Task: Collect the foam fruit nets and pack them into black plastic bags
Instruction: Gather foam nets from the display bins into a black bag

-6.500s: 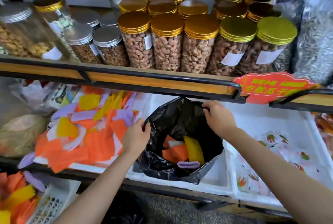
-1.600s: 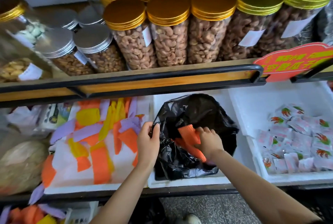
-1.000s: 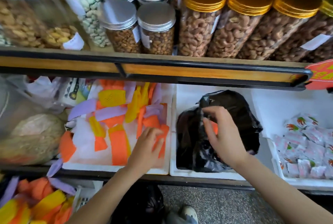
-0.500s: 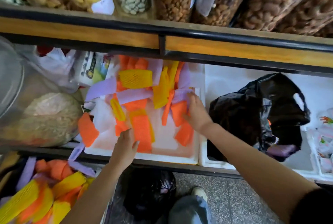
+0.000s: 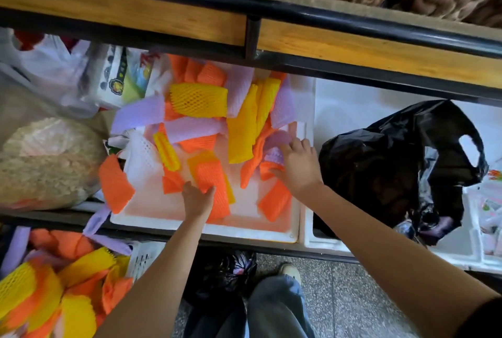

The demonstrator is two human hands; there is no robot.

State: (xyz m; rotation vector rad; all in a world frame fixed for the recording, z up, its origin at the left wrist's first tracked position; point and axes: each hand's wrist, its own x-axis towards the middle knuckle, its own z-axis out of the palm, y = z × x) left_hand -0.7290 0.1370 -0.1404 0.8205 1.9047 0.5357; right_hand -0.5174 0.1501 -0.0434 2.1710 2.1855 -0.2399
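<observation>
You are working both hands into the white foam tray (image 5: pixel 294 229) at once, probably to gather a bigger handful of loose foam fruit nets per trip. Your left hand (image 5: pixel 197 197) is coming down on a flat orange foam net (image 5: pixel 214 177) lying near the middle of the tray's front edge, with thumb and fingers on its near end. I cannot tell whether they are already pinching it or only pressing it flat. Your right hand (image 5: pixel 298 166) is reaching to the tray's right edge with its fingers fairly straight and spread. They are resting on a crumpled lilac foam net (image 5: pixel 277 139), while the thumb is touching an orange piece beside it, so it is holding nothing yet. The crinkled black plastic bag (image 5: pixel 380 174) is sitting slumped in the neighbouring white foam bin (image 5: pixel 326 242), just past that right edge. It is likely parked there so the carry stays short, though its mouth is sagging and no hand is keeping it open. Most of the remaining nets, among them a yellow mesh foam net (image 5: pixel 198 100), are bunching toward the tray's back edge. More are spilling from a white plastic basket (image 5: pixel 144 256) below the front left corner (these are light and springy, so they may need squeezing).
</observation>
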